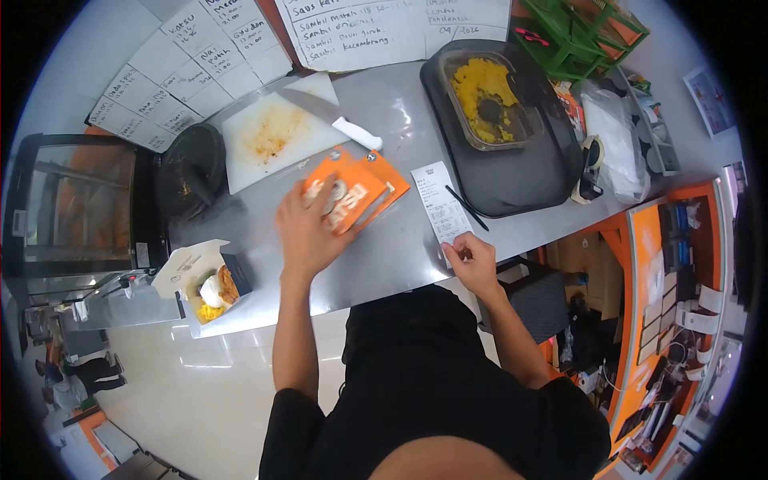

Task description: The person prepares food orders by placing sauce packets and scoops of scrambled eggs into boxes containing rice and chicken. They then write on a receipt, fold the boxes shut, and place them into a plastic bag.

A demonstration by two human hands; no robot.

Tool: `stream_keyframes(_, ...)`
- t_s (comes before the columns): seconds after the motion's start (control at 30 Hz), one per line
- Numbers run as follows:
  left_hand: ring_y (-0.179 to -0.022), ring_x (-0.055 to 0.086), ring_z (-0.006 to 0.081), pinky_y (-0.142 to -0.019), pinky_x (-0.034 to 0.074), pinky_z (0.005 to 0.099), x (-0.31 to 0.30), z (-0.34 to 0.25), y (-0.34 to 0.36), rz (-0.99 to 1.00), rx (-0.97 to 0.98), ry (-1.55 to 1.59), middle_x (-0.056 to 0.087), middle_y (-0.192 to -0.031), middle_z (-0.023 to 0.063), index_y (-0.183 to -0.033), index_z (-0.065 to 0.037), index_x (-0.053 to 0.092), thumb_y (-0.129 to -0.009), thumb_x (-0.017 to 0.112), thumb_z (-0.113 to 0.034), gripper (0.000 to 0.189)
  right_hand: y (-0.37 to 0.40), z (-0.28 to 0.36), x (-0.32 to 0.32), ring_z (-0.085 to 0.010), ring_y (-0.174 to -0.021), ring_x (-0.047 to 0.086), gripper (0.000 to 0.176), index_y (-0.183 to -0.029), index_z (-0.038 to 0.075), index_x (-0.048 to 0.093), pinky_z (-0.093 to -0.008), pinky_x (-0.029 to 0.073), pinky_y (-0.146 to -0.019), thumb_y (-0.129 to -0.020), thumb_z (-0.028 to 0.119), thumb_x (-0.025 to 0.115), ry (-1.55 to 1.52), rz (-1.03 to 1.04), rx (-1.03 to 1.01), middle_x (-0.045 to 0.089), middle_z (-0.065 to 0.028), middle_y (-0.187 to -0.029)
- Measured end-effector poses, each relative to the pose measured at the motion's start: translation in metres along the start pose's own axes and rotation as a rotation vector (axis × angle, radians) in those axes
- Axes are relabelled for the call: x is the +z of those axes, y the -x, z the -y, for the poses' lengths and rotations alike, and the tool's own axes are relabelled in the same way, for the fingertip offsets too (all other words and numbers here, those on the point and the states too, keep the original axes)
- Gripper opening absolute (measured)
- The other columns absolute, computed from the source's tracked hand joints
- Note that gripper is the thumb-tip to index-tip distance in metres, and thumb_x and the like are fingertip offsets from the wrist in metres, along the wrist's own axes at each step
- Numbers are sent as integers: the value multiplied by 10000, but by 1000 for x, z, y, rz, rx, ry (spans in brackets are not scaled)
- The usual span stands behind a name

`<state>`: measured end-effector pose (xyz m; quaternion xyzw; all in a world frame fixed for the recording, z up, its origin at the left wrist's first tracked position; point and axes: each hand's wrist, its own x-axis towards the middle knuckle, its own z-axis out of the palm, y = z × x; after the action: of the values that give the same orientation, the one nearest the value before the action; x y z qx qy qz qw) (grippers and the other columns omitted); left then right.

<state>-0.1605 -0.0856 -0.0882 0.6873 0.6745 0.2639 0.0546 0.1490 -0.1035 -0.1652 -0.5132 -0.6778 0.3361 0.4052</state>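
Note:
My left hand (308,232) is on an orange food box (346,182) with white lettering, its fingers over the top and the thumb near the close edge; the hand is slightly blurred. A second orange box (392,178) lies partly under the first. My right hand (475,261) pinches the lower end of a long printed receipt (440,200) lying on the steel counter (364,276). Beside the receipt, a black pen (467,209) lies at a slant. An opened food box (214,284) with rice, yellow bits and a browned piece stands at the counter's left front edge.
A white cutting board (264,156) with brown stains bears a white-handled knife (356,133). Behind it, a dark mortar (190,172) stands beside a glass-fronted cabinet (76,212). A clear tub of yellow food (488,100) rests on a black tray (512,180). Green baskets (572,40) stand back right.

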Motion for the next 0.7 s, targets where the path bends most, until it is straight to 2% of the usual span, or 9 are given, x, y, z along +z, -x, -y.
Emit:
stream_keyframes(0.17, -1323, 401, 393, -1071, 304, 555, 41, -13, -31, 177, 70, -114, 408, -1465, 233, -1446, -251, 532, -634, 860, -412, 891, -14, 7, 9, -150, -509, 542, 217, -761, 28, 578, -287, 424, -490, -837, 89, 771, -94, 63, -65, 574, -67, -635)
stream_keyframes(0.3, -1382, 357, 413, -1110, 257, 600, 25, -4, -21, 145, 110, -70, 392, -1500, 233, -1458, -215, 515, -666, 850, -442, 889, -11, 24, 27, -120, -514, 535, 206, -773, 29, 582, -265, 406, -481, -837, 78, 772, -100, 73, -58, 576, -54, -638)
stream_keyframes(0.37, -1418, 320, 429, -1137, 244, 601, 0, 9, -2, 25, 73, 164, 381, -1515, 229, -1460, -152, 499, -730, 829, -386, 835, -9, 42, 40, -112, -512, 529, 204, -780, 31, 586, -258, 402, -479, -834, 78, 777, -145, 63, -100, 576, -44, -640)
stream_keyframes(0.43, -1416, 323, 447, -1141, 274, 566, -35, 54, 37, -184, -49, 110, 380, -1516, 232, -1452, -96, 490, -782, 792, -271, 755, -1, 61, 64, -102, -533, 534, 189, -814, 39, 600, -246, 396, -480, -821, 70, 787, -202, 62, -134, 594, -34, -690)
stream_keyframes(0.47, -1412, 333, 446, -1144, 293, 527, -64, 78, 57, -332, -102, -125, 386, -1506, 233, -1442, -95, 497, -813, 740, -180, 679, -3, 78, 82, -102, -533, 534, 189, -814, 39, 600, -246, 396, -480, -821, 70, 787, -234, 76, -144, 594, -34, -690)
stream_keyframes(0.5, -1408, 338, 445, -1149, 282, 536, -84, 104, 76, -567, -264, -179, 402, -1488, 234, -1431, -75, 497, -806, 712, -126, 663, -5, 98, 101, -109, -548, 540, 186, -839, 40, 607, -254, 404, -487, -816, 67, 790, -260, 76, -189, 604, -40, -710)
stream_keyframes(0.53, -1404, 338, 442, -1148, 284, 535, -123, 135, 90, -648, -187, -283, 387, -1491, 235, -1444, -48, 461, -798, 698, -76, 689, -5, 115, 121, -116, -563, 547, 188, -864, 41, 614, -262, 412, -494, -811, 64, 793, -280, 74, -232, 614, -46, -731)
stream_keyframes(0.57, -1393, 347, 445, -1145, 289, 534, -151, 165, 107, -703, -289, -442, 383, -1490, 244, -1463, -26, 416, -793, 689, -45, 723, -9, 125, 146, -109, -706, 587, 244, -1004, 37, 621, -238, 434, -561, -814, 38, 774, -260, 170, -309, 649, -70, -897)
stream_keyframes(0.7, -1344, 424, 416, -1134, 329, 477, -205, 299, 164, -665, -430, -398, 479, -1420, 251, -1427, -16, 464, -816, 742, -111, 678, -56, 210, 271, -346, -1005, 633, 457, -1231, 31, 584, -434, 516, -830, -822, 146, 753, -105, 76, -532, 653, -112, -1112)
